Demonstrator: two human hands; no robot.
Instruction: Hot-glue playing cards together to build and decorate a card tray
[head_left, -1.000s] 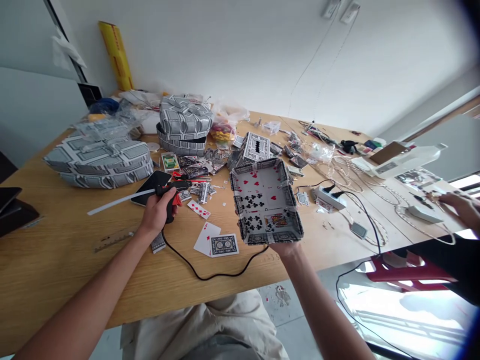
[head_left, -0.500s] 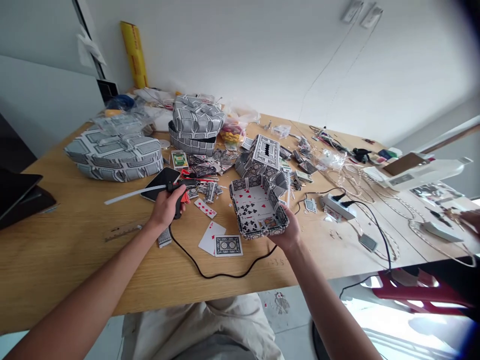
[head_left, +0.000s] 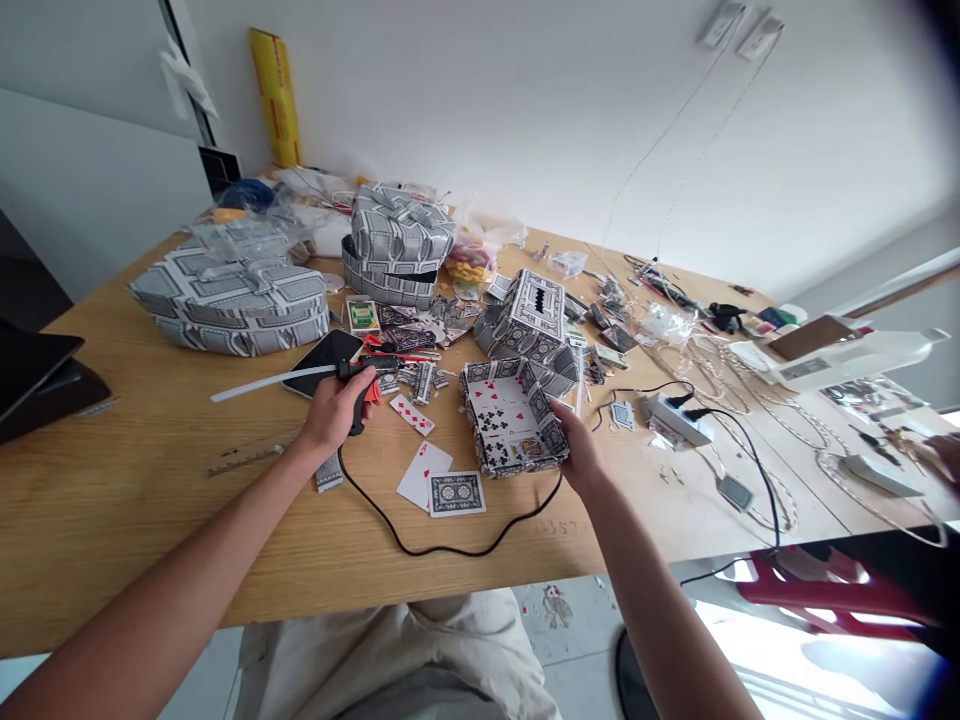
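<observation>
My left hand (head_left: 335,408) is closed round the black handle of a hot glue gun (head_left: 360,390); a long white glue stick (head_left: 274,382) pokes out of its back end. An open box made of playing cards (head_left: 516,425) has its inside facing me, showing hearts and clubs. At its right side my right hand (head_left: 579,447) grips the wall, some fingers hidden behind it. Between the hands lie a five-of-diamonds-like red card (head_left: 412,415), a white card with red marks (head_left: 422,476) and a face-down card (head_left: 457,493). A black phone-like slab (head_left: 324,362) lies under the glue stick.
Behind stand a slotted card box (head_left: 536,305), a lidded card box (head_left: 401,240) and a wide card basket (head_left: 232,300). A black cord (head_left: 442,551) loops along the front. To the right are a power strip (head_left: 679,418), ropes and another person's hand (head_left: 946,455).
The card box has been lowered toward the table and tilted slightly, and my right hand has shifted up along its right side. My left hand keeps the glue gun nearly where it was.
</observation>
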